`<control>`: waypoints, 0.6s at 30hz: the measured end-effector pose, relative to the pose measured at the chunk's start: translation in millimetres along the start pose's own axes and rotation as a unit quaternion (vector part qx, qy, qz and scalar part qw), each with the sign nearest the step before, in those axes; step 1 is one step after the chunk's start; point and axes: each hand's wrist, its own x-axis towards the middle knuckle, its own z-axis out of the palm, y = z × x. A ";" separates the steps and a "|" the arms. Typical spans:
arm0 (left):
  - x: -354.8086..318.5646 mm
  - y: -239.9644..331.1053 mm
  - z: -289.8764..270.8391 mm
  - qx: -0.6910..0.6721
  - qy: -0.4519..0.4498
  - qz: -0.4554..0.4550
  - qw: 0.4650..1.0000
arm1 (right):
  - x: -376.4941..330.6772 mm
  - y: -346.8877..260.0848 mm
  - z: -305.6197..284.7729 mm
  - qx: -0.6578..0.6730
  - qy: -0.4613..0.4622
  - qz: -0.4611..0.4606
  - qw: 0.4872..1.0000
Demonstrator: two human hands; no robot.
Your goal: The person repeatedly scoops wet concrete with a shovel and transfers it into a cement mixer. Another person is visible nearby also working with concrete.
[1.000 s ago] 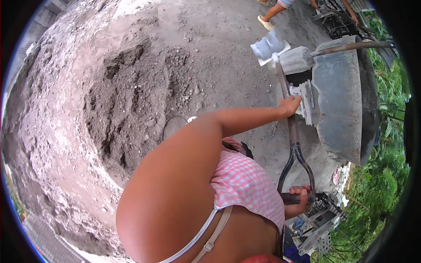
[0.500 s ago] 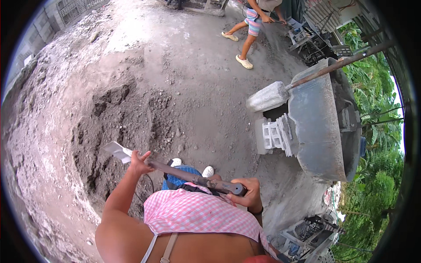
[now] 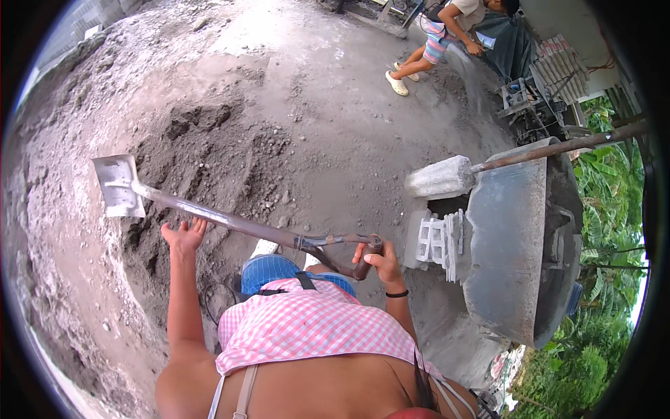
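A shovel (image 3: 244,225) with a pale metal blade and a brown shaft stretches across in front of me. Its blade (image 3: 120,186) is bare, tilted out to the left over the pile of grey sand and gravel (image 3: 202,164). My right hand (image 3: 377,260) is closed around the grip at the shovel's end. Just below the shaft near the blade, my left hand (image 3: 184,236) is open, palm up with fingers apart; its fingertips are at or against the shaft.
To the right stands a large grey mixer drum (image 3: 506,237) with a rusty bar. Beside it are a concrete chunk (image 3: 440,177) and stacked hollow blocks (image 3: 440,239). A person in striped shorts (image 3: 436,45) bends at the far right, near frames and corrugated sheets (image 3: 558,66).
The shovel has lifted and swung outward, showing its whole blade. My left hand has loosened from the shaft and spread open. The other person has moved right and bent forward.
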 end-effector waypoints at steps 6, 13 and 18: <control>-27.7 0.7 -8.3 0.052 -0.099 0.096 0.989 | -3.6 53.3 -25.4 0.261 -0.034 0.130 0.956; 56.8 -48.2 -12.5 -0.039 -0.185 0.059 0.980 | 34.8 99.7 -58.1 0.317 0.129 0.308 0.887; 124.6 -180.0 -74.8 0.001 0.026 -0.025 0.999 | -0.5 121.0 -143.3 0.190 0.316 0.353 0.859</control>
